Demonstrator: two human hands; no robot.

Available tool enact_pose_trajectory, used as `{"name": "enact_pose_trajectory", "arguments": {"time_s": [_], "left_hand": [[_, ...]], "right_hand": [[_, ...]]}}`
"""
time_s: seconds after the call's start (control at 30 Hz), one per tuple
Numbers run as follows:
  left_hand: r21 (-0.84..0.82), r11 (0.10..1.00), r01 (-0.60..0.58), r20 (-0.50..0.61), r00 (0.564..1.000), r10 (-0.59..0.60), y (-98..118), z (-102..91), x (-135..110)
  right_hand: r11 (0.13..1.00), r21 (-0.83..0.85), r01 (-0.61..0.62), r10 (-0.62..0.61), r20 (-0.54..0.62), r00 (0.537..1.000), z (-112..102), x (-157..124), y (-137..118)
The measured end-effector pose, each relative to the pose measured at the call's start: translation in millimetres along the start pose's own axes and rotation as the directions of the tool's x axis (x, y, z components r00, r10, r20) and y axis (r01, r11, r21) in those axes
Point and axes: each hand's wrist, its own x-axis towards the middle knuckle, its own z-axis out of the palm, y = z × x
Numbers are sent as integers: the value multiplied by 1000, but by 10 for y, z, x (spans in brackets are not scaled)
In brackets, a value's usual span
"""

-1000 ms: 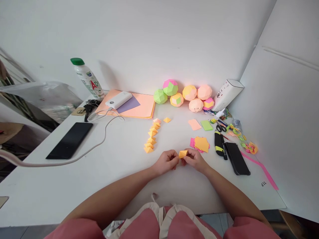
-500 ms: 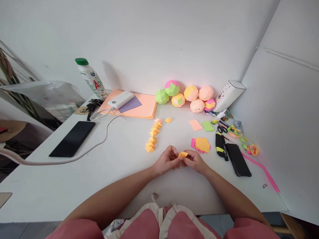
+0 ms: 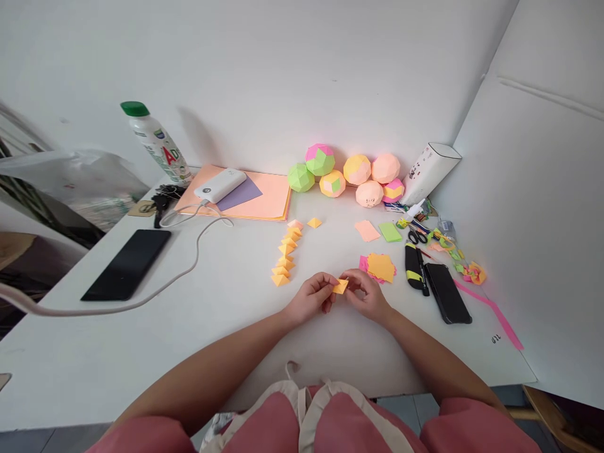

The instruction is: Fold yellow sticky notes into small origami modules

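Between my two hands is a small folded orange paper piece (image 3: 340, 287). My left hand (image 3: 311, 298) pinches its left side between thumb and fingers. Fingers of my right hand (image 3: 368, 297) curl around its right corner; how firmly they grip is hard to make out. Left of my hands runs a slanting row of similar folded orange paper pieces (image 3: 286, 250), with a pinkish one at its far end. One more folded piece (image 3: 314, 223) lies apart from that row. Right of my hands sits a stack of orange and pink paper squares (image 3: 381, 267).
Several paper balls (image 3: 321, 160) stand by the wall. Peach sheets (image 3: 268, 198) carry a power bank (image 3: 221, 185), beside a bottle (image 3: 160, 148). A cable (image 3: 141, 306) crosses the left side near a phone (image 3: 126, 264). Scissors (image 3: 417, 236), a cutter (image 3: 414, 267) and another phone (image 3: 448, 294) lie right.
The folded piece has tilted, its right corner now raised. My right hand has shifted slightly away from my left, its fingers more spread. The camera view has moved a little.
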Motion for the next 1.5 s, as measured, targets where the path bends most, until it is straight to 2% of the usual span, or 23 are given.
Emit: {"name": "enact_pose_trajectory", "arguments": {"time_s": [0.07,0.13,0.27,0.4,0.57,0.77,1.5], "left_hand": [[-5,1000,12,6,1000,-12,24,10,0],[-3,1000,3,15,1000,-2,32,17,0],[31,999,-34,22,999,33,-5,13,12],[68,997,-32,-25,999,34,-52,3,32],[36,999,-19,-76,997,22,-64,5,45],[41,999,-15,-146,989,20,-32,24,45],[-5,999,-48,-201,979,46,-38,-7,62]], "right_hand": [[992,-91,89,-88,16,996,-4,10,18],[988,-113,102,-101,14,995,-10,19,30],[997,-71,10,-12,-21,1000,-15,13,34],[991,89,-95,96,-1,995,-1,-14,29],[927,280,-250,249,41,968,10,-4,24],[866,353,-355,345,94,934,-15,43,-9],[867,345,-359,336,126,933,-21,57,42]]}}
